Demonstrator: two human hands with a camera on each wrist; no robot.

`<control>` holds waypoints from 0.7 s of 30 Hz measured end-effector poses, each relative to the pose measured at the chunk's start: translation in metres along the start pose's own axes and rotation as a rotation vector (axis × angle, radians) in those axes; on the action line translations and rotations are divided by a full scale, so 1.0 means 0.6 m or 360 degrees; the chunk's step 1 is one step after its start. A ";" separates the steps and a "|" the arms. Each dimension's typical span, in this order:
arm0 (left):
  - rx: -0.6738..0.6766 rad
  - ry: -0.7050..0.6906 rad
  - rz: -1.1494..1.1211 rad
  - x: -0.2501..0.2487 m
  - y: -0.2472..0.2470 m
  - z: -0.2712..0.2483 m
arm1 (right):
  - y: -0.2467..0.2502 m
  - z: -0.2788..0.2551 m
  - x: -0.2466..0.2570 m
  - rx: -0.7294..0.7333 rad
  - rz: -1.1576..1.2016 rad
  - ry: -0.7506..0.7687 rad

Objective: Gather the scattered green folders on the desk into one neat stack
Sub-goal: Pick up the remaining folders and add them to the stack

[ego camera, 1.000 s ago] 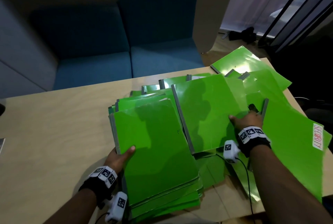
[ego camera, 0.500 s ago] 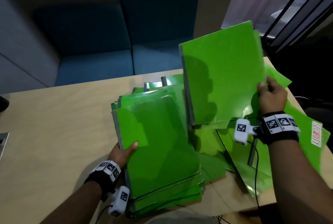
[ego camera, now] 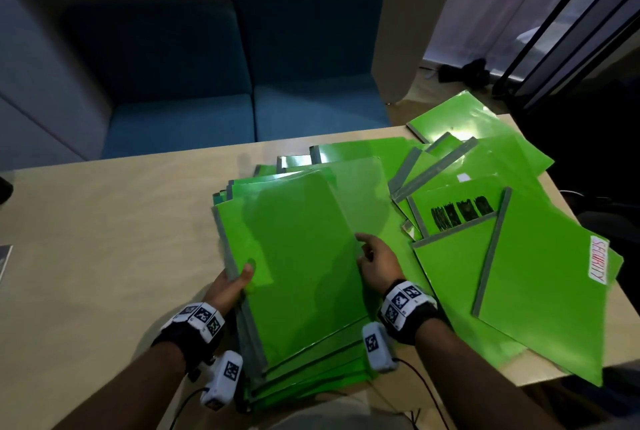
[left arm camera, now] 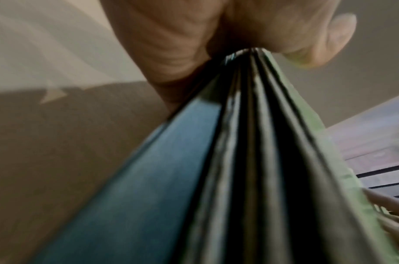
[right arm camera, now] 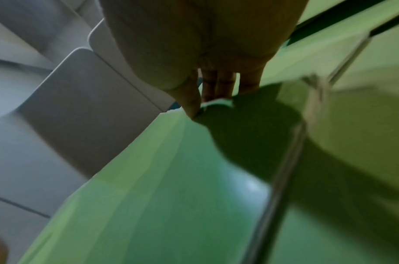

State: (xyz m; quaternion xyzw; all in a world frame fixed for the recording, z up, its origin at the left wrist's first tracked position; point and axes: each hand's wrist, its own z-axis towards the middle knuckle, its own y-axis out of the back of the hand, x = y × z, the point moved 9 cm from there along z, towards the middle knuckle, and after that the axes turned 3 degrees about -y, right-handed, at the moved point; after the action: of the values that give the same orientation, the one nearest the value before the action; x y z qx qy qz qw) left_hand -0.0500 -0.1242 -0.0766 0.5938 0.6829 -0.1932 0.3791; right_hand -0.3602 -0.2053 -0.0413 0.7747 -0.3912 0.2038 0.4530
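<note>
A stack of green folders [ego camera: 298, 273] lies on the desk [ego camera: 104, 239] in front of me. My left hand [ego camera: 235, 282] grips its left, grey-spined edge with the thumb on top; the left wrist view shows the spines [left arm camera: 250, 142] pinched in that hand [left arm camera: 257, 48]. My right hand [ego camera: 374, 260] pinches the right edge of the top folder [ego camera: 353, 194], which is blurred and lies on the stack. The right wrist view shows this hand [right arm camera: 200, 105] at that folder's edge [right arm camera: 171, 178]. Several loose folders [ego camera: 519, 170] lie fanned out to the right.
A folder with a "SECURITY" label [ego camera: 554, 291] overhangs the desk's right front corner. Another bears black scribbles [ego camera: 457, 211]. A blue sofa [ego camera: 242, 83] stands beyond the far edge. The left half of the desk is bare wood. Cables hang at the front edge.
My right hand lifted a folder from the right-hand pile, swung it leftward and brought it down onto the stack. My left hand stayed on the stack's left edge.
</note>
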 end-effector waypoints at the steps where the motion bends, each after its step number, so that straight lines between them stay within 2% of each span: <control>1: 0.0038 -0.0003 -0.0017 -0.003 -0.002 -0.003 | -0.006 0.001 0.006 0.0007 -0.0078 0.0025; 5: -0.0022 0.0002 -0.0023 0.013 0.012 -0.001 | -0.012 0.008 0.019 0.0050 -0.0198 0.0026; 7: -0.0027 -0.0035 -0.0081 0.009 0.021 -0.012 | -0.004 0.016 0.024 0.0046 -0.0276 0.0101; 9: -0.0072 -0.0067 -0.0114 0.013 0.043 -0.016 | 0.033 0.028 0.026 -0.0209 -0.0487 0.0169; 11: -0.0091 -0.0075 -0.0102 0.019 0.074 -0.025 | 0.064 0.034 0.015 -0.0403 -0.0665 0.0049; 13: -0.0116 -0.0089 -0.0088 0.028 0.110 -0.027 | 0.057 0.036 0.008 -0.0325 -0.0801 -0.0050; 16: -0.0154 -0.0076 -0.0191 0.030 0.152 -0.033 | 0.020 0.028 0.008 -0.0185 -0.1013 -0.0024; 19: -0.0152 0.0027 -0.0196 0.047 0.175 -0.039 | 0.027 0.023 0.001 -0.0285 -0.0837 -0.0121; 21: -0.0195 0.0072 -0.0001 0.061 0.193 -0.034 | 0.041 0.024 0.000 -0.0354 -0.0722 -0.0257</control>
State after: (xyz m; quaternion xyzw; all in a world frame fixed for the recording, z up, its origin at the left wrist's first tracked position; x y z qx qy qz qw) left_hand 0.0549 -0.0596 -0.0695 0.5736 0.7020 -0.1375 0.3992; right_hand -0.3801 -0.2247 -0.0354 0.8018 -0.2624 -0.0097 0.5368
